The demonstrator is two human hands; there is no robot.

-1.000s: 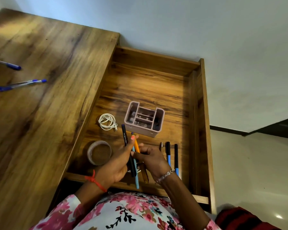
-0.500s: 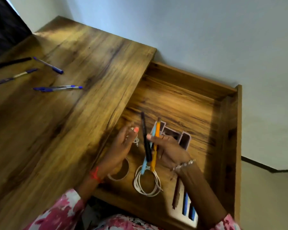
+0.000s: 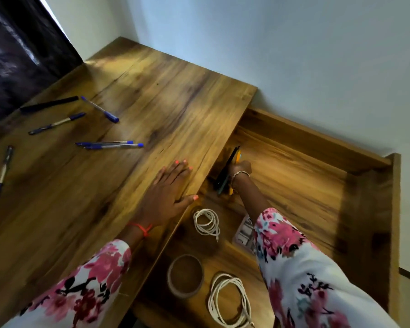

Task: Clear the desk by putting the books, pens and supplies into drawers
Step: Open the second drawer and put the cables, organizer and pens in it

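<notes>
My right hand (image 3: 240,170) reaches deep into the open wooden drawer (image 3: 317,147) and grips a bundle of pens (image 3: 227,172), black, orange and light blue, close under the desk's edge. My left hand (image 3: 169,188) lies flat with straight fingers on the wooden desk top (image 3: 152,102), its thumb at the edge over the drawer. Several loose pens lie on the desk at the left: a blue pair (image 3: 109,145), a blue-capped pen (image 3: 100,109), a black marker (image 3: 49,104), and two more pens (image 3: 56,123) (image 3: 2,172).
Inside the drawer lie two coiled white cables (image 3: 207,221) (image 3: 230,301), a roll of tape (image 3: 185,275) and a pink organiser (image 3: 244,233) partly hidden by my right sleeve. A dark curtain (image 3: 17,48) hangs at the far left. A pale wall runs behind.
My view swung left and nearer the desk. My left hand moved out of the drawer onto the desk top. My right hand carried the pens deeper into the drawer, toward the desk edge.
</notes>
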